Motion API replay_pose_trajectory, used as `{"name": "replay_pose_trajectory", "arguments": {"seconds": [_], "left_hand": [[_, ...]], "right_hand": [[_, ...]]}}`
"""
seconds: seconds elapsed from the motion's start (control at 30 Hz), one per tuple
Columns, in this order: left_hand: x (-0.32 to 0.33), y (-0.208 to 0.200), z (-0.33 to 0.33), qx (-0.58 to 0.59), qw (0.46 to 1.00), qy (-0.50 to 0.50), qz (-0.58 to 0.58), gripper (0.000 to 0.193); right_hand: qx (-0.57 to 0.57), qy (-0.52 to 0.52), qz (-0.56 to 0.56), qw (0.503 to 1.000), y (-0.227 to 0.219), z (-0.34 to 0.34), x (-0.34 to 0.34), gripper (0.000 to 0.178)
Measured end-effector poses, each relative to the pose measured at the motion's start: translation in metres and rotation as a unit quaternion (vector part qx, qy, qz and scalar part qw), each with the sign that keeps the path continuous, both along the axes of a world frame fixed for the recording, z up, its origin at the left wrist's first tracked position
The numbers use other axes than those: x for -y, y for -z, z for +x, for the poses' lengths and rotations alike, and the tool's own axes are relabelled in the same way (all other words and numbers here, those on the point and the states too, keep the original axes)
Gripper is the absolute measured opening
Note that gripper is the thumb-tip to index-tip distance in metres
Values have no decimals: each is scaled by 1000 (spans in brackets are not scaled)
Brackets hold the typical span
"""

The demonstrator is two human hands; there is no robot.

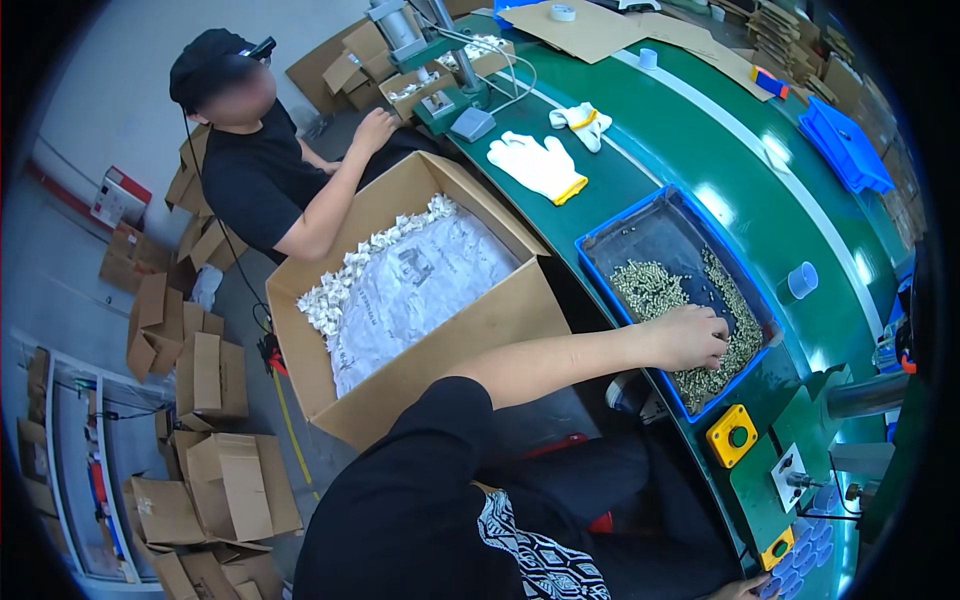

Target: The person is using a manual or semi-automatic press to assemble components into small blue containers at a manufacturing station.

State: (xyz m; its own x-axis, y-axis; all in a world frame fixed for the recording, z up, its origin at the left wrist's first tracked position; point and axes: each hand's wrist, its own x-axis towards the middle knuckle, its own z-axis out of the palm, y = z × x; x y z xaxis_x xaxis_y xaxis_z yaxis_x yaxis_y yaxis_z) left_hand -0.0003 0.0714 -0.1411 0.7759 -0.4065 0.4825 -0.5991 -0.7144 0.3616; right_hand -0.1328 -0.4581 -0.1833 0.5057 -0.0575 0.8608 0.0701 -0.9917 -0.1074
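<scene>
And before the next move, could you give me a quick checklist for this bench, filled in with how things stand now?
1. Small metal pieces available: ok, many lie in the blue tray.
2. Left hand at the pieces: ok, it reaches down into the tray with curled fingers.
3. Piece held in that hand: cannot tell, the fingertips are hidden.
4. Right hand free: cannot tell, the lower edge cuts it off beside the cups.
5. Green button nearest the tray uncovered: ok, nothing lies on it.
6. Gloves worn, if needed: not ok, they lie on the table.
</scene>
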Motion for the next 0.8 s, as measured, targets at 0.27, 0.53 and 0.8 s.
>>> {"name": "replay_pose_trajectory", "arguments": {"seconds": [0.27, 0.53, 0.8], "left_hand": [[-3, -10, -6, -27, 996, 1, 83, 21], [-14, -17, -10, -50, 989, -37, 133, 19], [-46, -24, -9, -87, 989, 6, 120, 18]], "right_hand": [[67, 22, 98, 993, 26, -5, 0, 64], [23, -24, 154, 987, 36, -6, 21, 69], [3, -25, 138, 990, 33, -12, 22, 79]]}}
